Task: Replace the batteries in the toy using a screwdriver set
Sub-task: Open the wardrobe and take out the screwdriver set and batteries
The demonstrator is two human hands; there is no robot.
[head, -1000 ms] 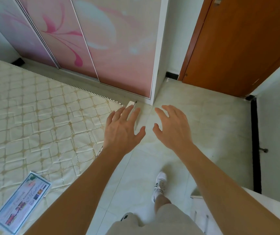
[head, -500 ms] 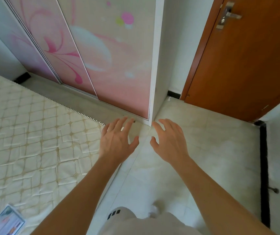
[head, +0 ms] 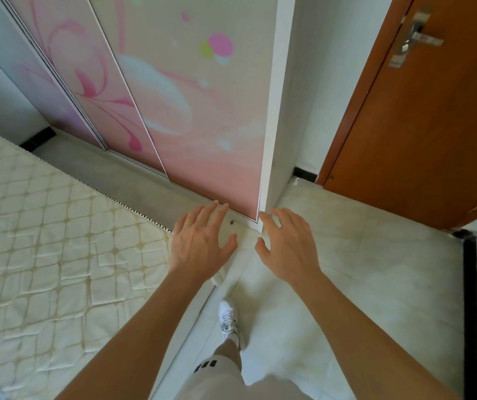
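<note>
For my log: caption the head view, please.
Open, empty left hand and right hand over tiled floor beside mattress and wardrobe.

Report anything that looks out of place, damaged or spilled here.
Little stands out. A small dark speck sits at the foot of the wardrobe corner, between the open left hand and right hand; it is too small to identify. No damage or spill shows.

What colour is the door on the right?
Reddish-brown wood door, seen in the head view.
</note>
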